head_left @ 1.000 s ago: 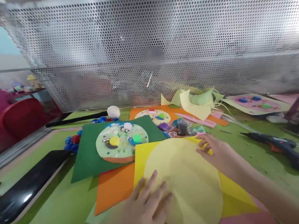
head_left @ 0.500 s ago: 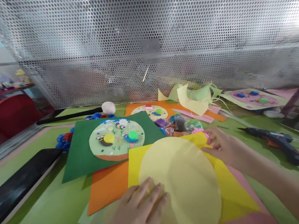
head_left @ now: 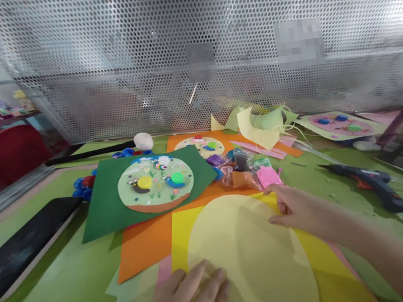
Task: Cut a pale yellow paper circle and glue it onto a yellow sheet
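Note:
A pale yellow paper circle [head_left: 253, 253] lies on a bright yellow sheet [head_left: 334, 272], close in front of me. My left hand [head_left: 192, 297] rests flat over the circle's lower left, fingers spread slightly and holding nothing. At the far right edge, my right hand [head_left: 291, 206] curls its fingers over the yellow sheet, with the thumb on the circle's rim. Just beyond it is a bag of pink clay [head_left: 268, 175]. Under the yellow sheet are orange paper [head_left: 140, 249] and pink sheets, partly covered.
A green sheet [head_left: 100, 205] carries a decorated circle [head_left: 157, 197] with two clay snails. Left lies a black case [head_left: 31, 245]; right, a glue gun [head_left: 371, 182] with its cord. Clay bags [head_left: 244, 177], paper scraps [head_left: 258, 128] and another decorated piece [head_left: 344, 126] sit before a perforated metal panel [head_left: 117, 58].
The yellow sheet and circle have slid toward me, uncovering more orange paper and the pink clay bag. My right hand has moved slightly nearer; my left hand stays on the circle.

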